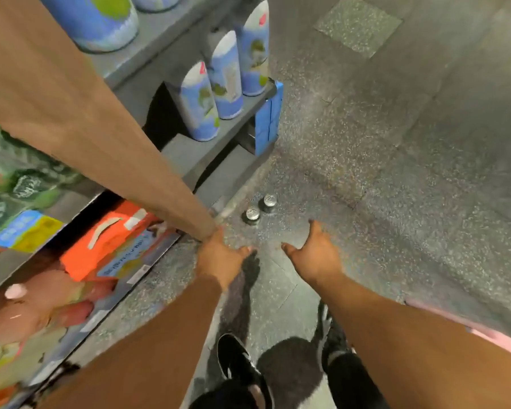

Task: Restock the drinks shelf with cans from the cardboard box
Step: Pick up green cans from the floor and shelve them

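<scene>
Cardboard flap point(95, 119) held in my left grip point(219, 255); right grip point(316, 255) released. Two cans point(260, 208) stand just beyond; next move: reaching down for them.

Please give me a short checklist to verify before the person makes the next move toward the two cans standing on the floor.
1. Two cans upright on the floor: ok, both silver tops face up.
2. Right hand free to pick: ok, open, holds nothing.
3. Left hand free: not ok, it holds the lower edge of the brown cardboard.
4. Floor between hands and cans free of obstacles: ok.
5. Room on the shelf beside the blue cans: ok, bare grey surface shows in front of them.
6. Cans on the floor match the shelf's drinks: cannot tell, only their tops show.
</scene>
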